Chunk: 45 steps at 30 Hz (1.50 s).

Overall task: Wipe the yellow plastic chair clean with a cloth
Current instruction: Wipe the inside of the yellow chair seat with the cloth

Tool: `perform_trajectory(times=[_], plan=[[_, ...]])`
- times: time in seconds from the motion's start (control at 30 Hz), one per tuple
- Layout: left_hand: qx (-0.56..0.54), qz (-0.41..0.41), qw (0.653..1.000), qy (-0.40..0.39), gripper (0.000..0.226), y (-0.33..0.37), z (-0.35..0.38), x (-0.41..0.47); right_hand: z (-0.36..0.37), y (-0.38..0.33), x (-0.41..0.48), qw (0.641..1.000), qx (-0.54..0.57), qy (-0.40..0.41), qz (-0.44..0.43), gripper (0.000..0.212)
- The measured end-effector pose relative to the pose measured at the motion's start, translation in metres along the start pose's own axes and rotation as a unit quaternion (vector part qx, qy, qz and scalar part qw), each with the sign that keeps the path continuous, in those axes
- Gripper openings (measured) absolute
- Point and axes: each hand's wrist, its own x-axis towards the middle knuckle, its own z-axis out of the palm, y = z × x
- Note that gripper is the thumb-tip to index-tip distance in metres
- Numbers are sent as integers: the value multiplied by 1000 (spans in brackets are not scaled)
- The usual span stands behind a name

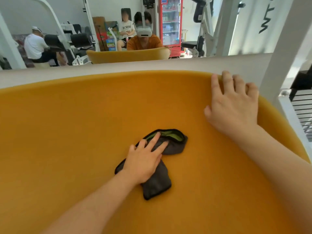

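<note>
The yellow plastic chair (70,135) fills most of the view, its curved shell seen from above. A dark grey cloth (157,183) with a green inner side lies crumpled on the seat near the middle. My left hand (145,161) presses flat on the cloth with fingers spread, covering its centre. My right hand (233,105) rests on the chair's upper right rim, fingers hooked over the edge.
A mirror (50,22) behind a pale ledge (152,65) reflects the chair, a person with a headset, seated people, gym machines and a red drinks fridge. A white machine frame (278,53) and a weight stack (302,108) stand close on the right.
</note>
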Motion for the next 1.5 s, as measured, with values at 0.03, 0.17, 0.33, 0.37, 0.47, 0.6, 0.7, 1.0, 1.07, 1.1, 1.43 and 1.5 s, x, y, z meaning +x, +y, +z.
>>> perform_trajectory(times=[0.03, 0.17, 0.33, 0.37, 0.47, 0.6, 0.7, 1.0, 1.07, 1.1, 1.43, 1.5], plan=[[55, 2, 998, 0, 52, -27, -3, -1, 2, 2, -3, 1000, -4, 7, -13, 77], [74, -267, 956, 92, 53, -118, -21, -9, 6, 4, -7, 1000, 11, 22, -13, 73], [-92, -213, 971, -54, 58, -18, -2, -38, 22, -75, -63, 958, 205, -182, -81, 72], [-146, -153, 974, -84, 57, 2, 5, -51, 28, -98, -83, 933, 250, -238, -107, 68], [-382, -88, 916, -90, 38, -10, 3, -76, 29, -151, -125, 882, 330, -302, -147, 53], [-453, -293, 841, -20, 35, -82, -15, -120, 9, -190, -150, 869, 277, -395, -114, 80], [-149, -281, 948, -25, 41, -114, 3, -176, 7, -223, -183, 875, 216, -408, -144, 93], [-68, -193, 970, -129, 58, -112, 22, -223, 73, -150, -74, 971, 209, -107, -37, 75], [-119, -188, 964, -148, 56, -113, 5, -216, 76, -181, -71, 963, 246, -94, 50, 70], [-152, -186, 957, -160, 55, -123, -8, -211, 73, -210, -82, 954, 278, -100, 57, 70], [103, -375, 916, 103, 57, -315, -162, -172, 27, -349, -147, 829, 265, 2, -492, 48], [124, -415, 897, 82, 51, -333, -164, -185, 46, -322, -112, 873, 232, 26, -429, 47]])
